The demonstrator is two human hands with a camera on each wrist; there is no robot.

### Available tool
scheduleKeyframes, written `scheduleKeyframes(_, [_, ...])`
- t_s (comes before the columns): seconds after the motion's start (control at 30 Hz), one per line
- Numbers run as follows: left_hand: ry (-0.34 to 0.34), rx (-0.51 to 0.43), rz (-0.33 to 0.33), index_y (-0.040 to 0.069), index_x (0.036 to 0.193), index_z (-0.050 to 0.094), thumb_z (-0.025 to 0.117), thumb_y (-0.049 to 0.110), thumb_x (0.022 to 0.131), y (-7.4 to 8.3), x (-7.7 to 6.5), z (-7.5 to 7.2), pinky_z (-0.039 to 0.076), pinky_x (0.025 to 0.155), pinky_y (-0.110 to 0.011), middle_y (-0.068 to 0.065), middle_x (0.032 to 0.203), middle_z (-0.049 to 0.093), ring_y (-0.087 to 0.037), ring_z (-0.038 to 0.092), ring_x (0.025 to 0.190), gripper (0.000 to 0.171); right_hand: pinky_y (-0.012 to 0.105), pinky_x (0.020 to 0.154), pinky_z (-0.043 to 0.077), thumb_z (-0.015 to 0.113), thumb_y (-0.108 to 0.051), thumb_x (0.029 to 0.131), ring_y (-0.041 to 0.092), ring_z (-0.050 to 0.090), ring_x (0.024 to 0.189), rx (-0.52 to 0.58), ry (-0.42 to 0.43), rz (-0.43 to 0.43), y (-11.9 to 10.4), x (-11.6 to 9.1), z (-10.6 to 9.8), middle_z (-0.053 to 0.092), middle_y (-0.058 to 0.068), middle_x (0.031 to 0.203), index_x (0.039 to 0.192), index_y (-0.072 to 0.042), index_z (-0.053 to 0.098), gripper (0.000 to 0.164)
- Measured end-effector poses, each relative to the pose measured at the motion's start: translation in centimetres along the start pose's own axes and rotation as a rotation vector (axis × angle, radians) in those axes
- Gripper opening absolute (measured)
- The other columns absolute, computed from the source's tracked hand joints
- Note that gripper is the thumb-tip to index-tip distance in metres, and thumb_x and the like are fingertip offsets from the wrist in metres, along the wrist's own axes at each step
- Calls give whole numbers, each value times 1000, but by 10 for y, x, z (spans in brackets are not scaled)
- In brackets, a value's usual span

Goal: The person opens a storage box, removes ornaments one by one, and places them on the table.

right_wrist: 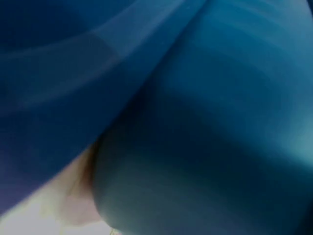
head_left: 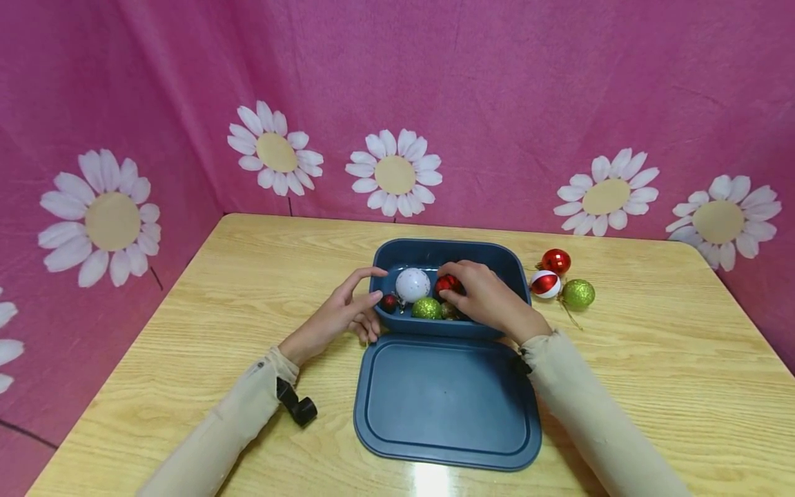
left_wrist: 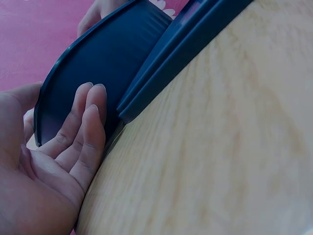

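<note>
In the head view, a dark blue box (head_left: 450, 329) holds several Christmas baubles. My right hand (head_left: 487, 295) reaches down into it and grips a shiny red bauble (head_left: 446, 283), partly covered by the fingers. My left hand (head_left: 332, 321) holds the box's left end: thumb and index finger lie over the rim, while the other fingers rest against the outer wall, seen also in the left wrist view (left_wrist: 73, 132). Beside the red bauble lie a white speckled bauble (head_left: 413, 284), a green glitter bauble (head_left: 426, 308) and a small dark red bauble (head_left: 388, 303).
A blue lid (head_left: 447, 400) lies flat in front of the box. On the wooden table (head_left: 652, 386), right of the box, sit a red bauble (head_left: 555, 261), a red-and-white bauble (head_left: 545, 284) and a green glitter bauble (head_left: 578, 294). A pink flowered curtain (head_left: 497, 103) hangs behind.
</note>
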State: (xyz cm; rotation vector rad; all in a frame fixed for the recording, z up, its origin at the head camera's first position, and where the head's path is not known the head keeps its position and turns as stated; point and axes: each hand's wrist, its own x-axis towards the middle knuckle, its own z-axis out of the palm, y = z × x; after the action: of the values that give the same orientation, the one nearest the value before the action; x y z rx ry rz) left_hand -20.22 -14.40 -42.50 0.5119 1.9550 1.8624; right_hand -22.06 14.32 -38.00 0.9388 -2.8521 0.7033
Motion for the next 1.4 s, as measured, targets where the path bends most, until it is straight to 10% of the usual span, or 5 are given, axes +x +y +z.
scheduleKeyframes(1.4, [2,13,-9,35,146,37,50,39,105,0,-2,1,59,59,-36,-21,80,67,-27,67,64,43,45,87,55,73,-11,90,29,61,102,36,66,57,12,-5,-32,65,15,115,122,-1,64,35])
